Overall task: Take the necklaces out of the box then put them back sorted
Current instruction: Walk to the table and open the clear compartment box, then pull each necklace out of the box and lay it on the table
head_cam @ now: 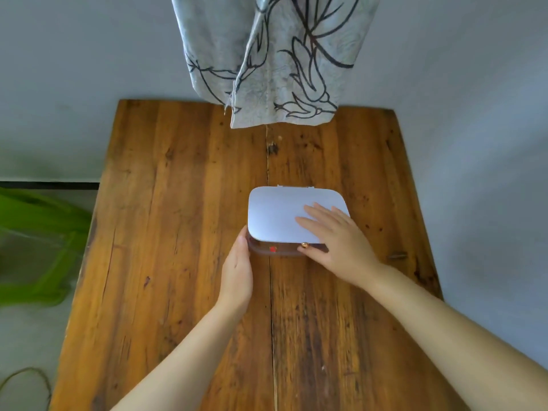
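A small box (275,215) with a white rounded lid and a clear base stands shut in the middle of the wooden table (178,232). A gold knob and a red spot show on its front wall. My left hand (237,271) presses flat against the box's front left corner. My right hand (335,238) lies palm down on the lid's right side, fingers spread, thumb at the front edge beside the gold knob. No necklaces are visible; the lid hides the inside.
A grey curtain (272,60) with black leaf lines hangs over the table's far edge. A green plastic chair (38,247) stands left of the table. A small dark object (397,256) lies on the wood right of the box.
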Motion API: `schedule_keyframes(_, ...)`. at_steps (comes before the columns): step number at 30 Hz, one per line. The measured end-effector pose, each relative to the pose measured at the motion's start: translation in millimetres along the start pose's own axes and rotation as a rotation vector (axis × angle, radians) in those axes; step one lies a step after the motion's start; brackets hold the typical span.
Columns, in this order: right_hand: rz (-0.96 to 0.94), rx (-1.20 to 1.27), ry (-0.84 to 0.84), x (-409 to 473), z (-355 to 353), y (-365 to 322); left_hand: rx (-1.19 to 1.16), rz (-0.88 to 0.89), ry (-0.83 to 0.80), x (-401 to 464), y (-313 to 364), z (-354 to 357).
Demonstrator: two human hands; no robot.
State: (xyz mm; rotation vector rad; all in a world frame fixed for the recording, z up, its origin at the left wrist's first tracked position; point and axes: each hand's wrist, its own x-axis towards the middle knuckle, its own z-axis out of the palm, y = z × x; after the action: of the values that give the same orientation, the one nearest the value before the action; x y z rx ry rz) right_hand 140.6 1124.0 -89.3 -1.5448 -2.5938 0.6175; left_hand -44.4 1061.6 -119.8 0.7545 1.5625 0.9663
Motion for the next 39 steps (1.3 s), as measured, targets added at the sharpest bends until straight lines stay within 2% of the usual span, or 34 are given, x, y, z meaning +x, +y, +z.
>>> schedule_keyframes(4, 0.088, 0.369, -0.022, 24, -64, 8, 0.14, 0.008, 0.049, 0, 0, 1)
schedule_keyframes(7, 0.193, 0.594, 0.083, 56, -82, 21, 0.174, 0.03, 0.084, 0, -3, 6)
schedule_keyframes(12, 0.448, 0.885, 0.337, 111, -59, 51, 0.139, 0.02, 0.132, 0, -5, 11)
schedule_keyframes(19, 0.715, 1.036, 0.123, 123, -7, 78, 0.145, 0.025, 0.144, 1, -5, 11)
schedule_keyframes(20, 0.731, 0.985, 0.097, 122, -8, 77, 0.14, 0.023, 0.147, 1, -5, 11)
schedule_keyframes(22, 0.697, 0.674, 0.157, 116, -15, 67, 0.122, 0.017, 0.147, 1, -4, 12)
schedule_keyframes(24, 0.457, 0.415, 0.352, 106, -24, 42, 0.101, 0.009, 0.14, 1, -3, 12)
schedule_keyframes(25, 0.31, 0.384, 0.357, 101, -28, 24, 0.094, 0.008, 0.137, 0, -3, 11)
schedule_keyframes(26, 0.186, 0.392, 0.254, 98, -29, 6, 0.089, 0.009, 0.135, 1, -3, 11)
schedule_keyframes(27, 0.102, 0.393, 0.077, 96, -27, -12, 0.084, 0.008, 0.13, 2, -4, 10)
schedule_keyframes(29, 0.032, 0.295, -0.236, 98, -8, -36, 0.07, 0.001, 0.115, 2, -3, 9)
schedule_keyframes(30, 0.013, 0.195, -0.294, 102, 1, -41, 0.06, -0.004, 0.108, 2, -3, 9)
schedule_keyframes(33, -0.001, -0.043, -0.297, 113, 17, -45, 0.041, -0.01, 0.101, 1, -3, 7)
schedule_keyframes(39, 0.042, -0.121, -0.272, 118, 31, -47, 0.044, -0.006, 0.098, 1, -5, 7)
